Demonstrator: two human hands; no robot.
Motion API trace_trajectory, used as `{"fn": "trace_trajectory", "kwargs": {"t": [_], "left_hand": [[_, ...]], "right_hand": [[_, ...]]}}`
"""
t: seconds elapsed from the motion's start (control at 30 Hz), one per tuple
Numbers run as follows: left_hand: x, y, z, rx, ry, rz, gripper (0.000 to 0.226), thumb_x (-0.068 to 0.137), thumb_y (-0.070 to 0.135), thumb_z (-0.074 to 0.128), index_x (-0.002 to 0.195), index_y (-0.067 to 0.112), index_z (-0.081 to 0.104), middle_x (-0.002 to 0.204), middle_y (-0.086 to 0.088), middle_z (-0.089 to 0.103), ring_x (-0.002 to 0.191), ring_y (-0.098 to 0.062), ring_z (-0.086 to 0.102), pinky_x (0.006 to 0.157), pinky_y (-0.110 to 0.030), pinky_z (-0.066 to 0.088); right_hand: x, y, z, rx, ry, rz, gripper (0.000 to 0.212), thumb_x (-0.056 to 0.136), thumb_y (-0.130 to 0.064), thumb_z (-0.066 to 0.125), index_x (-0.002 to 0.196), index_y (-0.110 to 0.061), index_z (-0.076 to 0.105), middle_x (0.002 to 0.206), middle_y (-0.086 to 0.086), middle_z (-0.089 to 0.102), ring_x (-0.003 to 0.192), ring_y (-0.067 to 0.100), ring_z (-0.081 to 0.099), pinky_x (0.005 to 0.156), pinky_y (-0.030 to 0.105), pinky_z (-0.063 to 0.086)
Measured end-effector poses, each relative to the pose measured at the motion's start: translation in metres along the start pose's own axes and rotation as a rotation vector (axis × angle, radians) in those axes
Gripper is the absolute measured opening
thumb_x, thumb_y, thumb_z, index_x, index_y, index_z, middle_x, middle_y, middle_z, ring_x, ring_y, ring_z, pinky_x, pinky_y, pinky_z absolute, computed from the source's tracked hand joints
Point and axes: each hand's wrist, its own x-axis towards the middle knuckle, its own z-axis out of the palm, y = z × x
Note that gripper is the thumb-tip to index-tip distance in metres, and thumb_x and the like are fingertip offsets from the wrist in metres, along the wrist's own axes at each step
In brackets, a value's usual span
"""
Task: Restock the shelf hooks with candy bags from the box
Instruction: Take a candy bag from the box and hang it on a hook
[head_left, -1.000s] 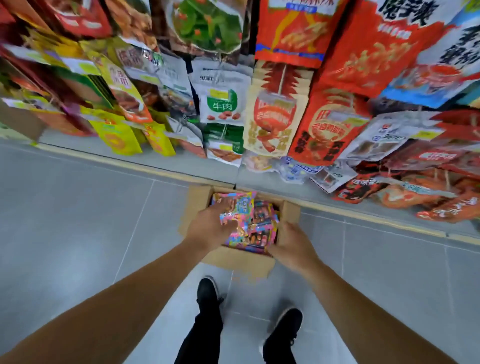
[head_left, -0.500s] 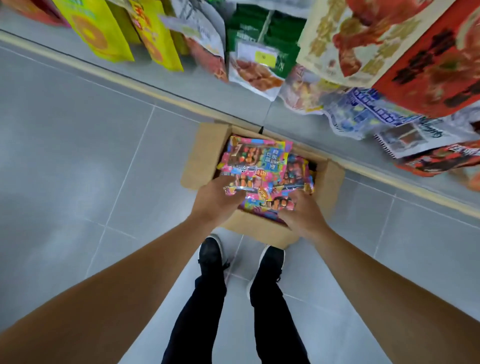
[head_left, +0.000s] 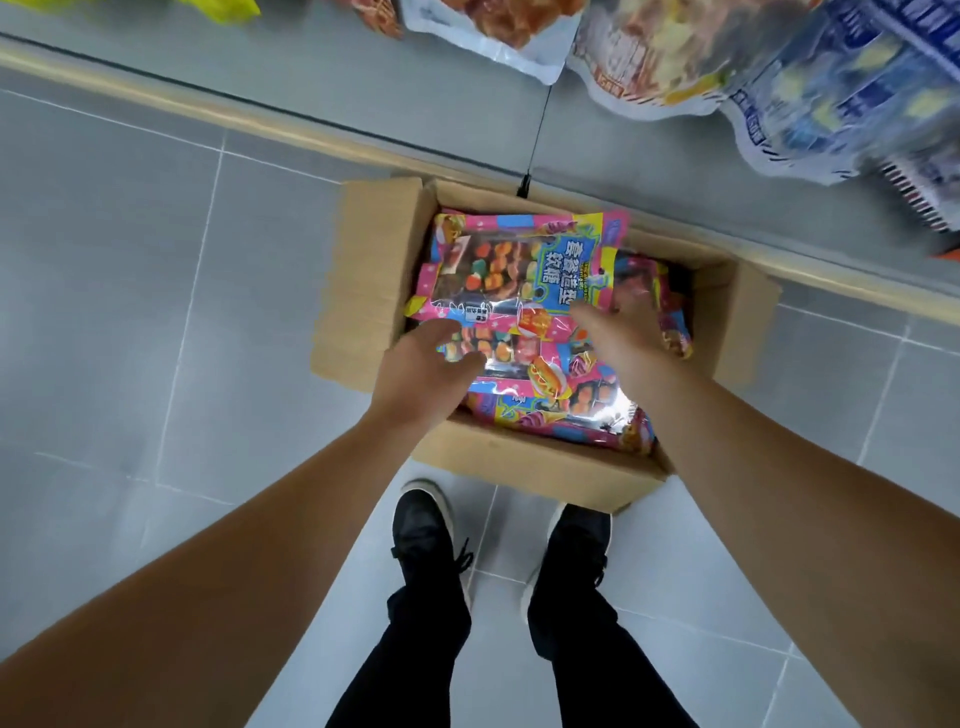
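1. Cardboard box (head_left: 374, 270), centre of the frame, open on the tiled floor (head_left: 130, 260) against the shelf base; it is filled with candy bags (head_left: 524, 260), the uppermost lying flat with its print facing up.
2. Left hand (head_left: 423, 374), at the box's left near corner: fingers curled onto the near edge of the top bags, gripping them. Right hand (head_left: 623, 332), just right of centre: fingers extended flat and resting on the bags, holding nothing.
3. Handling, by judgement: the bags look light, soft and glossy, so likely to slide over one another; lumpy contents shift under pressure. A pinch at the sealed edge strip should serve best, sparing the candy.
4. Not determinable: the shelf hooks are out of frame; only the lower ends of the hanging snack packets (head_left: 779, 78) show at upper right, blurred. The bags' hang holes, and the depth of the stack, are hidden.
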Motion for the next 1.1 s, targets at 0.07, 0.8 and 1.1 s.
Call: {"fn": "trace_trajectory", "kwargs": {"t": [0.07,0.8,1.1], "left_hand": [[0.007,-0.001,0.008,-0.008,-0.016,0.001,0.046,0.086,0.031,0.065,0.130,0.023,0.058,0.132,0.007,0.060,0.119,-0.015,0.057,0.088,-0.020,0.036],[0.004,0.043,-0.002,-0.159,-0.394,0.172,0.013,0.078,0.005,0.076,0.078,0.013,0.066,0.069,0.004,0.069,0.065,-0.003,0.059,0.069,-0.022,0.046],[-0.048,0.047,0.003,-0.627,-0.247,-0.096,0.012,0.085,0.013,0.073,0.096,0.009,0.070,0.104,-0.013,0.073,0.102,-0.027,0.068,0.100,-0.046,0.048]], "right_hand": [[0.012,0.002,0.008,0.015,0.012,0.006,0.026,0.086,-0.036,0.067,0.098,-0.018,0.053,0.091,0.003,0.054,0.078,0.021,0.052,0.068,0.032,0.042],[-0.044,-0.011,-0.092,-0.033,-0.319,-0.293,0.020,0.088,-0.008,0.070,0.093,-0.026,0.065,0.086,-0.004,0.069,0.073,0.013,0.066,0.076,0.038,0.054],[-0.099,0.004,-0.060,0.468,-0.339,-0.098,0.026,0.071,-0.028,0.079,0.096,-0.025,0.076,0.113,0.014,0.073,0.105,0.035,0.069,0.101,0.060,0.048]]}}
